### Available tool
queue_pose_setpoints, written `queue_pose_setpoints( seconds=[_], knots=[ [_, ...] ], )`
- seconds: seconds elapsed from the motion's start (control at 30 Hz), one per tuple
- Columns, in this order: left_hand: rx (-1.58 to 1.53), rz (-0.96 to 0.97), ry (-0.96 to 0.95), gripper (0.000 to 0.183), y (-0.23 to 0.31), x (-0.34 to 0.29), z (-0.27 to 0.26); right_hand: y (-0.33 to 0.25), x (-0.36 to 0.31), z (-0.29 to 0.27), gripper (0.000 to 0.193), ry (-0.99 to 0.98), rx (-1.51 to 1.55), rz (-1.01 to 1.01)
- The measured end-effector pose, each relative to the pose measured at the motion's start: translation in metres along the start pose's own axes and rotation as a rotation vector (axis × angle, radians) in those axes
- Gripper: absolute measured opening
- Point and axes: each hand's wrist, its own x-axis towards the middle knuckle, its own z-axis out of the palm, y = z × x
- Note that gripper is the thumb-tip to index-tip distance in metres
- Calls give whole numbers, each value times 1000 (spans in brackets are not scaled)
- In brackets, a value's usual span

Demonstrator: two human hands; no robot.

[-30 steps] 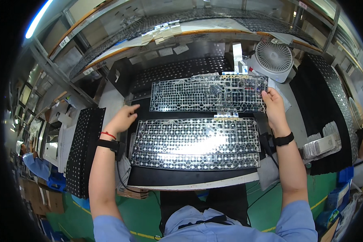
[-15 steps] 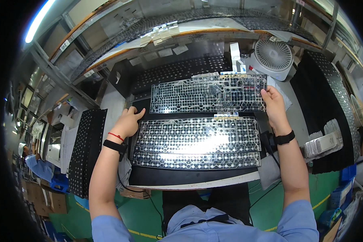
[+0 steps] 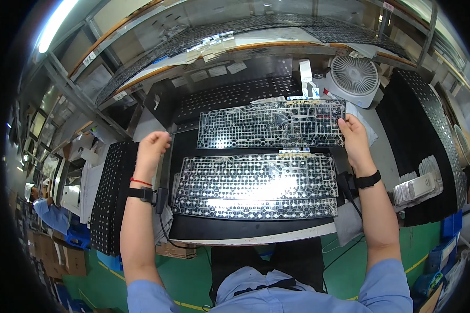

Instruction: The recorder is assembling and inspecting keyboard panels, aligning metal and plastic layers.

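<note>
While right hand (image 3: 353,136) pinches clear membrane sheet (image 3: 271,123) edge, left hand (image 3: 152,147) hangs loosely curled, empty.

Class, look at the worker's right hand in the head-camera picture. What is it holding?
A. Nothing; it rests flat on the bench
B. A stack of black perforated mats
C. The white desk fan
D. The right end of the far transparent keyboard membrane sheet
D: the right hand pinches the right end of the far transparent keyboard membrane sheet, while the white desk fan stands untouched behind it.
</note>
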Motion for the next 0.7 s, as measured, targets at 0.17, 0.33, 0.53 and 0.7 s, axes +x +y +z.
queue_pose_setpoints(
  seconds=[0.17, 0.33, 0.53, 0.7],
  knots=[
    [470, -132, 52, 63, -21, 20, 15, 2, 1, 2, 15, -2, -2, 12],
    [725, -240, 63, 95, -8, 30, 35, 1, 1, -1, 15, 12, -40, 13],
    [669, -334, 55, 107, -14, 38, 26, -3, 0, 3, 16, 4, -34, 1],
    [565, -419, 26, 112, -10, 45, 28, -1, 0, 0, 16, 2, -33, -2]
  ],
)
